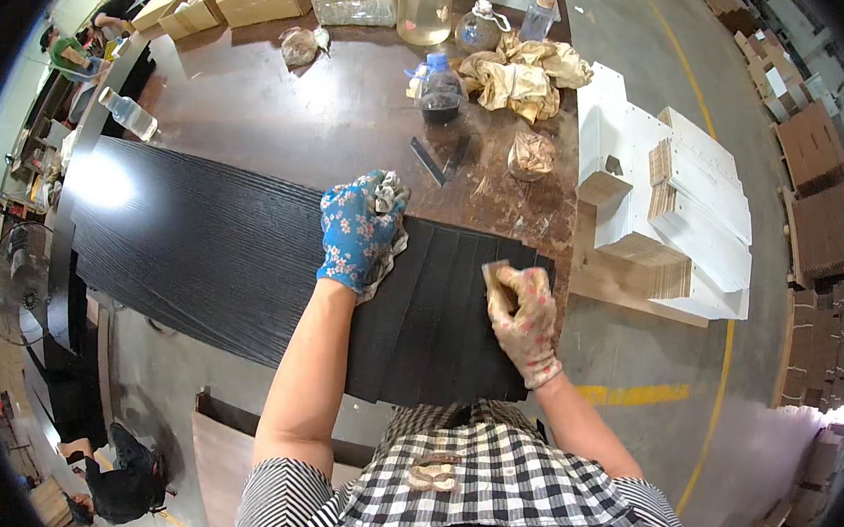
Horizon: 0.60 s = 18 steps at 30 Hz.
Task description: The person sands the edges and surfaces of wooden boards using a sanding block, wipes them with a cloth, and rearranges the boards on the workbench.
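Black wood-grain panels (196,236) lie across the near side of the dark table, with their right ends fanned out in overlapping steps. My left hand (353,233), in a blue flowered glove, is closed around a crumpled grey-white rag (389,196) and rests on the panels where the fanned part begins. Over the right end of the stack, my right hand (524,316) wears a pale glove with reddish spots. Its fingers pinch a small flat tan piece (493,274), perhaps a folded abrasive sheet; its kind is not clear.
Behind the panels stand a bottle of dark liquid (442,92), a large jar (424,6) and crumpled brown paper (521,78). A small black strip (428,161) lies nearer. White boards (665,198) are stacked right of the table. A clear bottle (128,114) lies far left.
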Each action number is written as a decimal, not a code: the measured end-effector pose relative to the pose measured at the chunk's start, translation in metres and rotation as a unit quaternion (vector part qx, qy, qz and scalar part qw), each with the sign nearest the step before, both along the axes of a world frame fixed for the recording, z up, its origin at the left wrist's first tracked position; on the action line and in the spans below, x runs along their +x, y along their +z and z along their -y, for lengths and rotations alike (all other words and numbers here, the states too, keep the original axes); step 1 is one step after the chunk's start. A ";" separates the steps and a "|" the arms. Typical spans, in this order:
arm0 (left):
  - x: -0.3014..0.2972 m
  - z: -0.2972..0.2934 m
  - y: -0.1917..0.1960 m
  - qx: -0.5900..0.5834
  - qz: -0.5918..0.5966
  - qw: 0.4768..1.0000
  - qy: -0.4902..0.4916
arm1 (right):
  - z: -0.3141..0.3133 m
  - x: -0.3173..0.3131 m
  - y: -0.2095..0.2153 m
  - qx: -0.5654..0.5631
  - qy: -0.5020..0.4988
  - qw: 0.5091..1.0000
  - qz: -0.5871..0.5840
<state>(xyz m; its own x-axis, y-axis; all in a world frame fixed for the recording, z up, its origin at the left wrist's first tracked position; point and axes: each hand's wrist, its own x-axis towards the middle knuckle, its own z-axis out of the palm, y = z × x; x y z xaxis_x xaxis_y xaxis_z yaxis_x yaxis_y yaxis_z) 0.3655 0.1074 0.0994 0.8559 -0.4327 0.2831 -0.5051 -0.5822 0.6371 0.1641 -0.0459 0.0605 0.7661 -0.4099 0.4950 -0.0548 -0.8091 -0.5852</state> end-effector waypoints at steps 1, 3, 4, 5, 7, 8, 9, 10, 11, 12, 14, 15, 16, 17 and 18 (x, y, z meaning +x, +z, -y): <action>-0.002 0.000 0.003 0.007 0.014 1.000 0.001 | 0.006 0.009 -0.003 -0.024 -0.002 0.999 0.022; -0.002 0.003 0.002 -0.018 0.018 1.000 -0.004 | 0.021 0.033 0.014 -0.035 -0.023 0.999 0.006; -0.001 0.006 0.000 -0.040 0.023 0.999 -0.003 | 0.027 0.037 0.015 -0.040 -0.026 0.999 0.005; 0.000 0.007 -0.004 -0.042 0.025 0.999 -0.007 | 0.031 0.039 0.015 -0.045 -0.031 0.999 0.005; 0.005 0.000 -0.013 -0.023 0.012 1.000 -0.005 | 0.011 0.024 0.008 -0.033 -0.010 0.999 0.014; 0.005 -0.002 -0.014 -0.028 0.006 1.000 -0.007 | 0.003 0.008 0.002 -0.032 0.007 0.999 0.004; 0.003 -0.004 -0.014 -0.026 0.004 1.000 -0.006 | -0.010 -0.007 0.004 -0.010 0.002 1.000 -0.003; 0.003 -0.006 -0.013 -0.027 0.011 1.000 0.003 | -0.011 -0.008 0.007 -0.017 0.012 1.000 -0.007; -0.001 -0.007 -0.009 -0.028 0.017 0.999 0.008 | -0.012 -0.008 0.012 -0.024 0.017 0.999 -0.012; -0.001 -0.002 -0.003 -0.040 0.010 0.999 -0.004 | -0.002 -0.001 0.009 -0.028 0.006 1.000 -0.005; -0.003 0.005 0.000 -0.043 0.004 0.999 -0.012 | 0.025 0.025 0.005 -0.095 -0.004 0.995 0.021; -0.003 0.009 -0.002 -0.044 -0.003 0.999 -0.012 | 0.038 0.038 0.009 -0.068 0.002 0.997 0.023; -0.001 0.011 -0.006 -0.047 0.013 0.999 -0.014 | 0.049 0.042 0.016 -0.054 -0.021 0.998 0.013; 0.001 0.007 -0.011 -0.046 0.013 0.999 -0.019 | 0.054 0.042 0.020 -0.037 -0.041 0.998 0.001; 0.003 0.004 -0.015 -0.054 0.002 0.998 -0.011 | 0.061 0.031 0.021 -0.192 -0.032 0.981 0.014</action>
